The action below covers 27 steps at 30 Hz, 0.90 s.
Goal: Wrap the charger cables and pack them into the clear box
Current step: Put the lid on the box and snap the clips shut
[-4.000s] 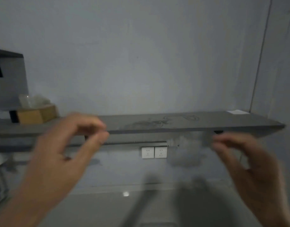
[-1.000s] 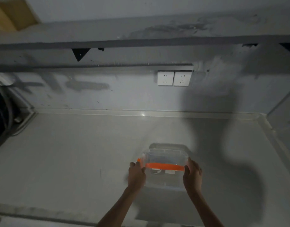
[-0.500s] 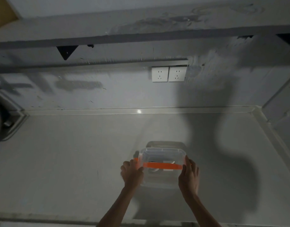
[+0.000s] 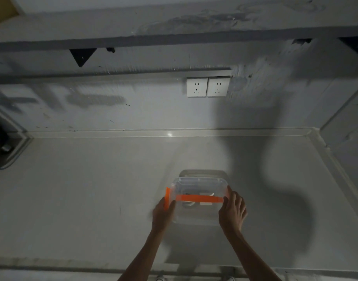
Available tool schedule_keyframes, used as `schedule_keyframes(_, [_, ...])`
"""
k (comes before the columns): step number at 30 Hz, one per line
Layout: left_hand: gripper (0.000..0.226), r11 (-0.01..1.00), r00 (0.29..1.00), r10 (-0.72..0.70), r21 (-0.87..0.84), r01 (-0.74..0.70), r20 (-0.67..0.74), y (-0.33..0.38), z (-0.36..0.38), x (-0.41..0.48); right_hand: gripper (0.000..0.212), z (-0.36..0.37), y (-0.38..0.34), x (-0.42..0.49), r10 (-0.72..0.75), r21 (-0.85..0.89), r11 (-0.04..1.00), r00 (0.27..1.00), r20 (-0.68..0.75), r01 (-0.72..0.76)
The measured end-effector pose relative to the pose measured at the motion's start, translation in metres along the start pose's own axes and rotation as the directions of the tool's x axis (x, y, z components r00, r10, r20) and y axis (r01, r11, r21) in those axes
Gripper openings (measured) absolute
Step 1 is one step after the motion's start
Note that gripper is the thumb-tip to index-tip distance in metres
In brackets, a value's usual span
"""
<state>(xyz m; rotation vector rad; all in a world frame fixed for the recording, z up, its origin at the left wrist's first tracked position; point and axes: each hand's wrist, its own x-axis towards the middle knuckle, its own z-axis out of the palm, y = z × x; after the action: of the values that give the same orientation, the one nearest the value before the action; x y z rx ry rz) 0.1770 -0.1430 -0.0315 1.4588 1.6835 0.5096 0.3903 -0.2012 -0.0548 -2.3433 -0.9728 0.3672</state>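
**Both hands at the sides of the clear box on the counter**

From my remote seat I see one clear box (image 4: 200, 199) standing on the grey counter (image 4: 83, 189), slightly right of centre and near the front edge. My left hand (image 4: 163, 214) is pressed against the box's left side, fingers curled loosely around the near corner; its outline is blurred, so I cannot tell how firmly it grips. An orange latch (image 4: 167, 198) sticks up on that side, just above the left hand's fingers. My right hand (image 4: 232, 211) lies flat against the right side, fingers extended and spread a little, thumb toward the orange strip (image 4: 199, 198) that runs across the box from left to right. The two hands are apart, with the box between them, each touching a wall.

Through the clear plastic I make out white coiled charger cables (image 4: 189, 203) and a white block-shaped piece (image 4: 206, 196) beneath the orange strip; how many cables lie inside I cannot tell. A pale label on the box's near wall is too small to read.

On the wall behind the counter sit two white sockets (image 4: 207, 86), side by side and touching, under a grey shelf (image 4: 174, 27). Three black triangular brackets show beneath the shelf, one at left (image 4: 82, 56) and two at the far right. No legible writing or brand appears anywhere
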Motion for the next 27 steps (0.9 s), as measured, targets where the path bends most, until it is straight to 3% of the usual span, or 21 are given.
schedule_keyframes(3, [0.048, 0.981, 0.991, 0.125, 0.154, -0.115, -0.057, 0.004, 0.005, -0.006, 0.049, 0.0, 0.0, -0.002, -0.004, 0.018, 1.0, 1.0, 0.011, 0.004])
schedule_keyframes(7, [0.029, 0.949, 0.979, 0.164, 0.29, -0.123, -0.122, 0.013, 0.01, -0.013, 0.049, -0.002, -0.002, -0.004, 0.008, 0.043, 0.999, 0.999, 0.034, -0.009])
schedule_keyframes(14, [0.033, 0.915, 0.973, 0.198, 0.378, -0.141, -0.117, 0.014, 0.014, -0.011, 0.05, -0.005, -0.001, 0.0, 0.029, 0.095, 0.995, 0.994, 0.106, -0.04])
schedule_keyframes(17, [0.038, 0.916, 0.974, 0.209, 0.366, -0.165, -0.083, 0.009, 0.013, -0.01, 0.073, -0.01, 0.012, 0.003, 0.115, 0.202, 0.967, 0.972, 0.203, -0.157])
schedule_keyframes(20, [0.034, 0.933, 0.982, 0.177, 0.329, -0.144, -0.072, 0.011, 0.011, -0.01, 0.087, -0.017, 0.019, 0.013, 0.214, 0.39, 0.844, 0.898, 0.385, -0.368])
schedule_keyframes(22, [0.03, 0.949, 0.989, 0.136, 0.294, -0.114, -0.055, 0.013, 0.008, -0.01, 0.087, -0.021, 0.017, 0.012, 0.204, 0.33, 0.893, 0.928, 0.311, -0.307])
schedule_keyframes(25, [0.033, 0.983, 1.0, 0.008, 0.183, -0.009, 0.006, 0.016, 0.001, -0.007, 0.053, -0.025, 0.01, -0.001, 0.15, 0.169, 0.971, 0.983, 0.108, -0.167])
schedule_keyframes(27, [0.036, 0.992, 0.996, -0.06, 0.119, 0.051, 0.069, 0.021, -0.005, -0.005, 0.043, -0.033, 0.003, -0.008, 0.107, 0.111, 0.988, 0.993, 0.048, -0.112])
